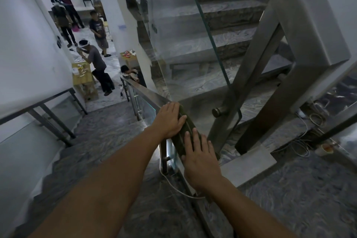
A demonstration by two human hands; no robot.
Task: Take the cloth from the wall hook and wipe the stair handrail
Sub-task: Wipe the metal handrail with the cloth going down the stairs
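- The right hand [201, 160] lies nearest, palm down and fingers spread flat on the dark cloth [186, 131], pressing it onto the stair handrail [148, 92]; this grip is flat and pressing, not curled round anything.
- The cloth is draped over the top of the rail between and under both palms, showing as dark ridged folds. It looks soft, thin and light, so it should follow the rail's shape but bunch or slide if pressed unevenly.
- The left hand [170, 120] rests just beyond, also laid flat, fingers together over the cloth's far end, its thumb side on the rail's edge; again no closed hold.
- As a judgement, the best hold is to wrap the fingers down both sides of the rail through the cloth, since flat palms alone may let it slip on the smooth metal.
- The handrail runs on downhill past the hands, bare and dull-shiny, over a glass panel [146, 106].
- A white cable [173, 185] trails below the rail near the post.
- Farther off, several people stand in the lit room below the stairs.
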